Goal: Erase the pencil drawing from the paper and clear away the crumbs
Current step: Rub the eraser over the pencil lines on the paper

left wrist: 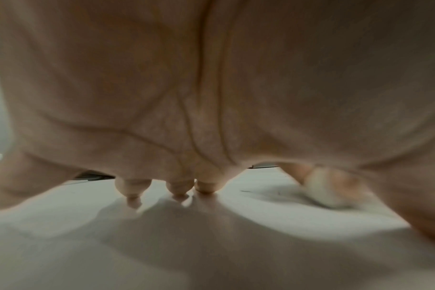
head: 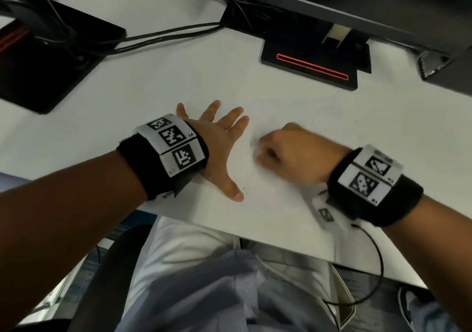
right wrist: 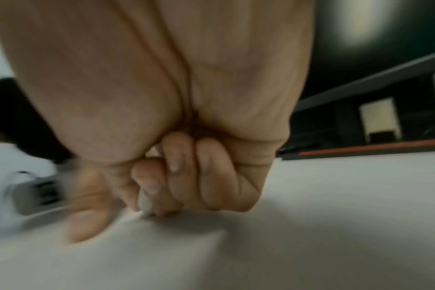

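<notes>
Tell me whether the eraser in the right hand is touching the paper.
Touching. In the right wrist view the pale eraser, pinched by the right hand, meets the paper at its tip, no gap showing.

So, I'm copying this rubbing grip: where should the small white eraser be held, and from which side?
Pinch the small white eraser by its upper part, from above, as the right hand does. Only its rounded lower tip shows below the curled fingers, on the white paper sheet; keep that bare.
</notes>
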The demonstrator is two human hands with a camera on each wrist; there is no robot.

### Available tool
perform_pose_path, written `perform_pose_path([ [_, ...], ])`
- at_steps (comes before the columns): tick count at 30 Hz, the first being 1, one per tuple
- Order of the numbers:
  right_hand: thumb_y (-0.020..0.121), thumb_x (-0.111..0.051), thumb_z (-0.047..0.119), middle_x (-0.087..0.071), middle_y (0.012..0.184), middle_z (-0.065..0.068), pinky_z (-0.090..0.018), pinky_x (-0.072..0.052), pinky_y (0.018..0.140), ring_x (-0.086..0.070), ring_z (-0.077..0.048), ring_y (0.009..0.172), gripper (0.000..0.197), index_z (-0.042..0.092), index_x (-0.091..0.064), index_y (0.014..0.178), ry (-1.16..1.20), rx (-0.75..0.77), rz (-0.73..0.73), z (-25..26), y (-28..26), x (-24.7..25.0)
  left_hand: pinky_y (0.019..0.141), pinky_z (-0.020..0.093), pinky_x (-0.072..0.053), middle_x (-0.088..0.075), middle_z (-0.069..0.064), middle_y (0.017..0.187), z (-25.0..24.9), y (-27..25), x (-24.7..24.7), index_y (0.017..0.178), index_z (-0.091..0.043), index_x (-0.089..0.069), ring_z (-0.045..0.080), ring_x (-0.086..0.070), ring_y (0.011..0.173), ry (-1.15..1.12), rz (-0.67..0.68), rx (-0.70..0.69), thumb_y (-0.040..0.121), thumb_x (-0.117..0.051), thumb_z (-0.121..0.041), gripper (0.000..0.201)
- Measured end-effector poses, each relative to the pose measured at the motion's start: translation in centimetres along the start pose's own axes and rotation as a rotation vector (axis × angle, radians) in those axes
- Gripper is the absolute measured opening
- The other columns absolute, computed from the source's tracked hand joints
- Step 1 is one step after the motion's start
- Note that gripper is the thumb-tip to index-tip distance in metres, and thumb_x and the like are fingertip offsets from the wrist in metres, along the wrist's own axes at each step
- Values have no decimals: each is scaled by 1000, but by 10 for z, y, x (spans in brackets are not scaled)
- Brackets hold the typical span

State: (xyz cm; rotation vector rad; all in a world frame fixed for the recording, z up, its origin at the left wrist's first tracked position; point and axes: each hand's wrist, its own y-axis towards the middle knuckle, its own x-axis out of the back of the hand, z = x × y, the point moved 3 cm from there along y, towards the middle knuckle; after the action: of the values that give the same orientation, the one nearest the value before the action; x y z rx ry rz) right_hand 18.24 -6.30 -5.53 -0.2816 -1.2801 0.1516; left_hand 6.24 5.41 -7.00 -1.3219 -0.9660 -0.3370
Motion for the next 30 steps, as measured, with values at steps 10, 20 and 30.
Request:
perform_pose_path([
  [10,99,-44,31,-49,56,5,-30,-39,62,-44,-5,54,35,20,-50,66,63,9,22,15,-10,-9,106,79,3,40,-16,154,-1,0,2,149,-32,31,26,32,146,5,7,19,43,-62,-95,155],
  [20,100,-47,31,-52,58,2,-24,-35,59,-47,-8,54,37,14,-53,68,77,23,-1,15,-15,-13,105,78,1,39,-17,155,-3,-1,3,150,-32,30,26,29,147,-4,-3,33,43,-62,-96,155],
  [30,100,-47,33,-48,54,4,-25,-35,57,-45,-8,51,39,17,-49,64,92,6,36,20,-21,-16,105,78,1,39,-18,154,-5,-2,3,149,-32,31,26,31,146,-9,4,44,44,-63,-94,154],
])
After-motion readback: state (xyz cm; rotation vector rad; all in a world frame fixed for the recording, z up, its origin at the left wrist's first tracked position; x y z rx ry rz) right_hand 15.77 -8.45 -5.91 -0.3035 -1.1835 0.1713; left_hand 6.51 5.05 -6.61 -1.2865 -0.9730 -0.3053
